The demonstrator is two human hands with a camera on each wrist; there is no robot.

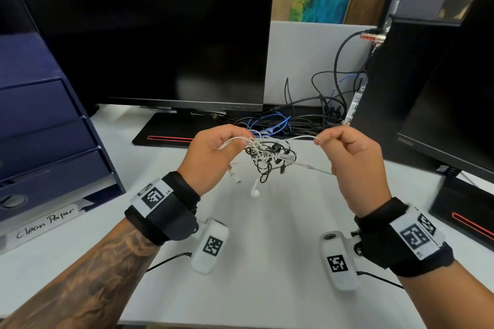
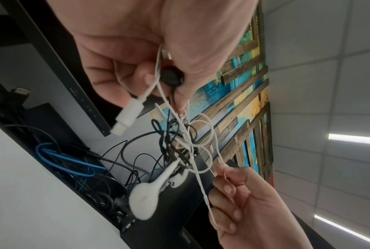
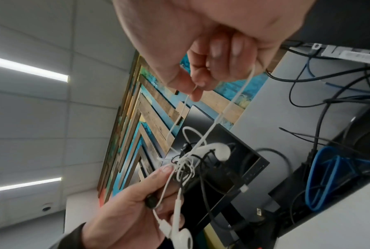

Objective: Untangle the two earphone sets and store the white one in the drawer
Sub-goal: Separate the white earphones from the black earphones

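Note:
A knot of white and black earphone cords (image 1: 268, 157) hangs above the white desk between my hands. My left hand (image 1: 244, 139) grips one side of the knot. In the left wrist view its fingers (image 2: 120, 79) curl round white cords and a black earbud (image 2: 171, 77), and a white plug (image 2: 129, 116) dangles below. My right hand (image 1: 319, 141) pinches a white cord (image 3: 180, 116) and holds it taut to the right, thumb against forefinger (image 3: 195, 89). A white earbud (image 1: 255, 192) dangles under the knot. The dark blue drawer unit (image 1: 40, 128) stands at the left with its drawers closed.
A black monitor (image 1: 160, 35) stands behind my hands, its base (image 1: 163, 131) close to them. A second monitor (image 1: 454, 104) is at the right. Black and blue cables (image 1: 294, 117) pile up at the back. A "Clean Paper" label (image 1: 45, 224) lies by the drawer unit.

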